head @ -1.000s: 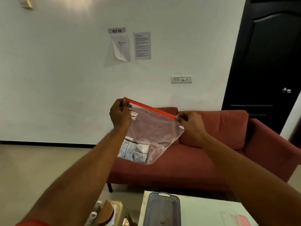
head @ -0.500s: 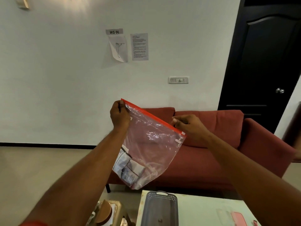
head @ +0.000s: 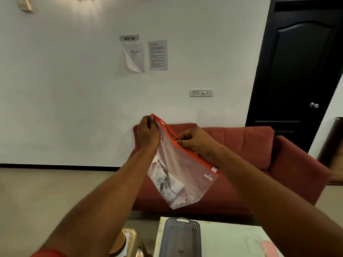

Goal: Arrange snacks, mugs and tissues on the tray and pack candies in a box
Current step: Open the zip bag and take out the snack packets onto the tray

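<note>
I hold a clear zip bag (head: 187, 175) with an orange-red seal strip up in front of me, above the table's far end. My left hand (head: 148, 134) pinches the strip's upper left corner. My right hand (head: 196, 142) pinches the strip near its middle, where the two sides have parted. Several small white packets (head: 167, 184) lie bunched in the bag's lower corner. A grey perforated tray (head: 181, 236) with a handle sits on the white table (head: 222, 240) below the bag.
A red sofa (head: 241, 145) stands behind the table against the white wall. A black door (head: 300, 71) is at the right. A pink box (head: 269, 248) lies at the table's right. Left of the table, a jar with a wooden lid (head: 118, 243) rests low.
The bag has tilted steeply down to the right and dropped lower. My right hand slid along the strip toward the left hand, and the seal has parted between them.
</note>
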